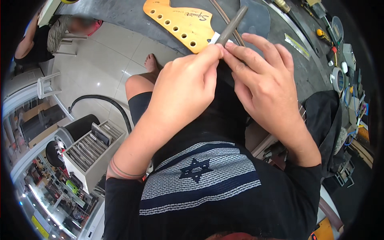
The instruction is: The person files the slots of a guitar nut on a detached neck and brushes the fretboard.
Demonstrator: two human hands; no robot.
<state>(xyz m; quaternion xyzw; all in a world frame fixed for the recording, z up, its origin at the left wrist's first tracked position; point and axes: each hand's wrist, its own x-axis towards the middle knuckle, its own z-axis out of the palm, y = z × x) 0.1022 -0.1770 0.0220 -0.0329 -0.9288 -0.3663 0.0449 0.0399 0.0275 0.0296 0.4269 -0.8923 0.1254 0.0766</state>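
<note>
A honey-coloured guitar headstock [181, 20] with a row of round peg holes lies at the bench's near edge. Above its lower right end slants a dark grey tapered bar [235, 24], resembling a file. My left hand [186, 78] is closed, thumb and forefinger pinching the bar's near end. Beside it, my right hand [262, 72] brings its fingertips against the left ones, some fingers raised and bent; what they grip is hidden. Something white [215, 38] shows under the bar by the left fingertips. The neck beyond the headstock is covered by my hands.
Along the right of the bench [276, 56] lie a yellow-green ruler [297, 46], a yellow-handled tool [323, 37] and a tape roll [338, 79]. Dark cloth [322, 128] hangs at right. Lower left stand a slotted rack [94, 148] and black hose [108, 99]; a person [60, 38] sits upper left.
</note>
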